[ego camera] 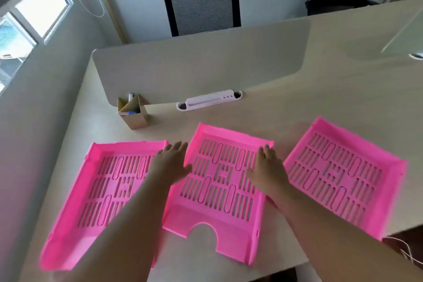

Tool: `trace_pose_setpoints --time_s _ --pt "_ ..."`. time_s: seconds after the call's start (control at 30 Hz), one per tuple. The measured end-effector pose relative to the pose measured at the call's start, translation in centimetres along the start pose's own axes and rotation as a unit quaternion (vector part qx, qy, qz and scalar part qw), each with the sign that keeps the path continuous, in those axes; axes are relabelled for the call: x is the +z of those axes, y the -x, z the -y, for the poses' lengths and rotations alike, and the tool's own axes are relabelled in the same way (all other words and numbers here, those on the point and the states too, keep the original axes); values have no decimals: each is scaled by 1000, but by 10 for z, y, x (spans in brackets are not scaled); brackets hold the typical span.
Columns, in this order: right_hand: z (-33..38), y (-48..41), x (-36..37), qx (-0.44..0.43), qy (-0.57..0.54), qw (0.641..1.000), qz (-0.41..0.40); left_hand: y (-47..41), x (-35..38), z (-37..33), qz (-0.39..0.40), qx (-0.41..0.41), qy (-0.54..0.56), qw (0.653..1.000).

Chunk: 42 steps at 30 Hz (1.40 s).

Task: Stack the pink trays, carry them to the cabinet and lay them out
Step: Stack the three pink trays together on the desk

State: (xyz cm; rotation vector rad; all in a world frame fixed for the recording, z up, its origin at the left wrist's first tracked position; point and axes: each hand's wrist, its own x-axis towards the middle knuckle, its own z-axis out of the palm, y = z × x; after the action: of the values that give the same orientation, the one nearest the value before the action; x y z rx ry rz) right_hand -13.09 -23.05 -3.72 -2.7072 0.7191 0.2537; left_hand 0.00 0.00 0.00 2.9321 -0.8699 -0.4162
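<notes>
Three pink slotted trays lie side by side on the pale desk (297, 107). The left tray (91, 190) reaches the desk's front edge. The middle tray (219, 192) has a half-round notch in its near edge. The right tray (343, 174) sits turned at an angle near the desk's right corner. My left hand (170, 161) hovers with fingers spread over the gap between the left and middle trays. My right hand (269, 170) is spread over the middle tray's right side. Neither hand grips anything.
A low divider panel (201, 64) stands behind the trays. A small cardboard pen holder (132, 112) and a white cable cover (209, 99) sit at its foot. A black mesh chair (202, 7) stands beyond. A wall with a window (29, 18) is on the left.
</notes>
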Motion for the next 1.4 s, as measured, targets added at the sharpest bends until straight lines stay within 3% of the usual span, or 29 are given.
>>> trace_pose_setpoints --time_s 0.1,0.27,0.37,0.53,0.67,0.87,0.97,1.13,1.4 --pt "-4 11 20 45 8 999 14 -1 21 7 12 26 -17 999" --pt "-21 16 41 -15 82 996 -41 5 69 12 42 21 -14 999" --pt "-32 4 37 -43 124 991 -20 21 85 4 24 13 41 999" --pt "-42 -29 21 -101 157 982 0 39 92 -27 23 -65 231 971" --pt "-45 -57 8 -143 145 979 16 33 90 -47 2 -167 280 945" --pt "-46 -95 -6 -205 123 969 65 31 97 -59 -2 -202 253 946" --pt "-60 -98 -22 -207 77 973 64 26 89 -67 -58 -188 145 970" --pt "-138 -85 -61 -132 70 988 -25 -26 54 -127 -103 -76 137 982" --pt "-292 -17 -91 133 54 983 -112 -102 42 -283 -7 87 119 989"
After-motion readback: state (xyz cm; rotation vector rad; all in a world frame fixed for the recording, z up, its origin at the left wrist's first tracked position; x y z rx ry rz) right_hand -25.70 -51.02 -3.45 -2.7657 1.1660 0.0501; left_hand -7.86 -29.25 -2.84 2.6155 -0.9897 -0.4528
